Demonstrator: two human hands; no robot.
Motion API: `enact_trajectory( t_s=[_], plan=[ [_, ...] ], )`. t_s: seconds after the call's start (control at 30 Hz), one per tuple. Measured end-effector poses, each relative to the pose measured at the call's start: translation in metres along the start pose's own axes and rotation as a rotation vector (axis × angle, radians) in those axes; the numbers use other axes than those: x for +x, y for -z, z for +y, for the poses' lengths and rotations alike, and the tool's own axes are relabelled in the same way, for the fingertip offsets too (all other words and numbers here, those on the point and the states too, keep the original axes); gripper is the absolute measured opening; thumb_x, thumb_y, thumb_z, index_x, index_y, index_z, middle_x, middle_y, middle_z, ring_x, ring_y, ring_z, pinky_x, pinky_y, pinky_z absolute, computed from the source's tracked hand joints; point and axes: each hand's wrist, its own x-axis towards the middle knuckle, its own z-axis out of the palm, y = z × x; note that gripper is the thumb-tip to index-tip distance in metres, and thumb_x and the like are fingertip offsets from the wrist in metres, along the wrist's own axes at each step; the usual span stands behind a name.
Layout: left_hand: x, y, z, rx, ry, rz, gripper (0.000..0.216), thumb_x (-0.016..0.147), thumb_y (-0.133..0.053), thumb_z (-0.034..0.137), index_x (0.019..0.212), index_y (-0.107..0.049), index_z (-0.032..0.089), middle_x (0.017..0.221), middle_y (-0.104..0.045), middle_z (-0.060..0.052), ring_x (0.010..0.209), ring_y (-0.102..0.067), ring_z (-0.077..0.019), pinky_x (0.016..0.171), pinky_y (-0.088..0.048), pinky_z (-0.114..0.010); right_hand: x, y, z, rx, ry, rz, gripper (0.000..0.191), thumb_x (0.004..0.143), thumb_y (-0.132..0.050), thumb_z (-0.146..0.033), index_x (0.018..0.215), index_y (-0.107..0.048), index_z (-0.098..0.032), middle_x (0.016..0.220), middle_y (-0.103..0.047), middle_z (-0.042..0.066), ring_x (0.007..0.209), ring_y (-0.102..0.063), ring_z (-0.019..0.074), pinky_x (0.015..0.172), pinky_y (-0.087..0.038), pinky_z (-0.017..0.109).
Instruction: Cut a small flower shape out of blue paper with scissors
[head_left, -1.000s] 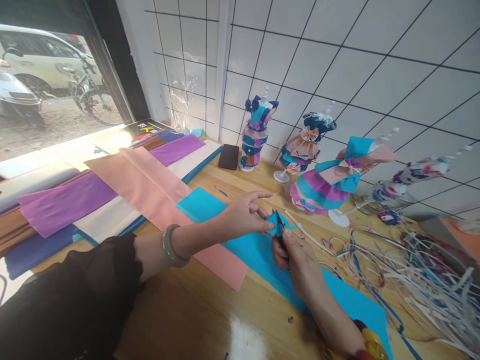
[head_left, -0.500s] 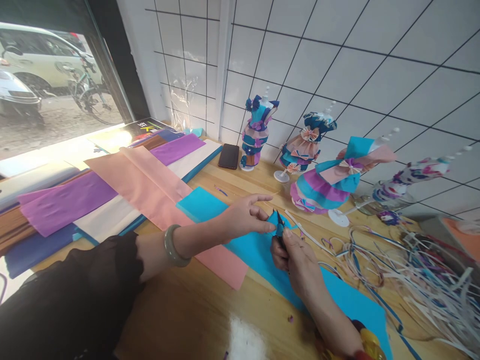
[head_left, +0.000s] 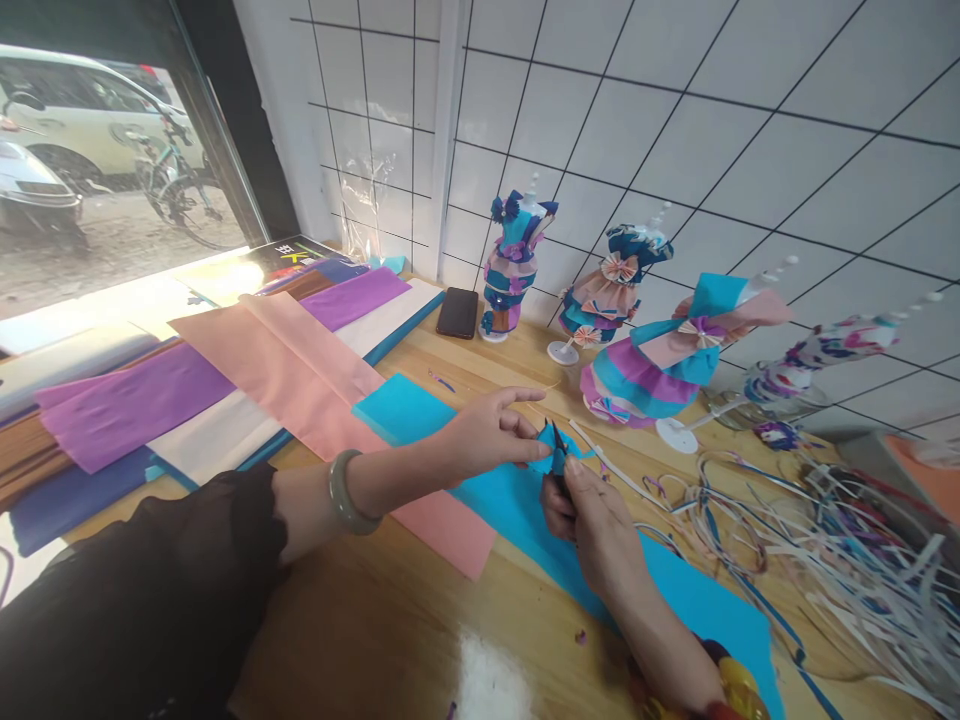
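My right hand [head_left: 600,505] is closed around small black thread snips [head_left: 559,441], whose pointed blades stick up past the thumb. Bunched around the blades is a small piece of bright blue fabric [head_left: 546,436]. My left hand [head_left: 491,430] comes in from the left, index finger stretched out. Its thumb and curled fingers pinch at the left edge of that small piece; the exact contact is partly hidden. A fine pale thread shows by the index fingertip. Beneath both hands lies a long blue fabric strip [head_left: 517,505].
Pink fabric [head_left: 315,390] crosses stacked purple, white and navy cloth on the left. A phone [head_left: 457,312] lies near the wall. Several dressed mini mannequins [head_left: 514,265] stand along the back. Tangled ribbon scraps [head_left: 847,570] cover the right side.
The snips' tips have tilted slightly and look closer together. Both hands have stayed almost in place.
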Motion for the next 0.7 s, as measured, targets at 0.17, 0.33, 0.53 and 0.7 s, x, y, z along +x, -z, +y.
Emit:
enact_trajectory(
  t_s=[0.17, 0.33, 0.53, 0.7],
  plan=[
    [-0.0009, -0.0012, 0.0002, -0.004, -0.001, 0.012, 0.078, 0.066, -0.079, 0.018, 0.134, -0.043, 0.013, 0.069, -0.061, 0.003, 0.067, -0.058, -0.0111, 0.069, -0.048, -0.029, 0.0006, 0.0002, 0.0012, -0.005, 0.013, 0.01, 0.052, 0.09, -0.045, -0.059, 0.056, -0.031, -0.022, 0.053, -0.023, -0.007, 0.045, -0.02, 0.0079, 0.042, -0.013, 0.025],
    [-0.0015, -0.0022, 0.0013, -0.019, 0.004, 0.013, 0.078, 0.066, -0.079, 0.018, 0.134, -0.043, 0.012, 0.07, -0.061, 0.002, 0.067, -0.059, -0.011, 0.069, -0.047, -0.028, 0.0, 0.0001, 0.0002, -0.006, 0.012, 0.018, 0.052, 0.092, -0.044, -0.058, 0.057, -0.032, -0.021, 0.054, -0.023, -0.007, 0.045, -0.02, 0.008, 0.043, -0.014, 0.026],
    [-0.0026, -0.0046, 0.0021, -0.039, 0.034, 0.023, 0.076, 0.065, -0.08, 0.017, 0.132, -0.045, 0.012, 0.068, -0.062, 0.003, 0.067, -0.059, -0.0101, 0.067, -0.047, -0.026, -0.0008, 0.0004, -0.0021, -0.045, 0.012, 0.021, 0.052, 0.091, -0.043, -0.06, 0.057, -0.033, -0.021, 0.053, -0.026, -0.006, 0.046, -0.022, 0.0086, 0.043, -0.016, 0.026],
    [-0.0028, -0.0055, 0.0014, -0.049, 0.028, 0.006, 0.074, 0.066, -0.078, 0.016, 0.132, -0.044, 0.012, 0.068, -0.061, 0.003, 0.066, -0.059, -0.0092, 0.066, -0.048, -0.025, -0.002, 0.0004, -0.0035, -0.061, 0.006, 0.022, 0.054, 0.09, -0.042, -0.063, 0.056, -0.032, -0.022, 0.052, -0.026, -0.006, 0.046, -0.022, 0.009, 0.043, -0.017, 0.027]
  ],
)
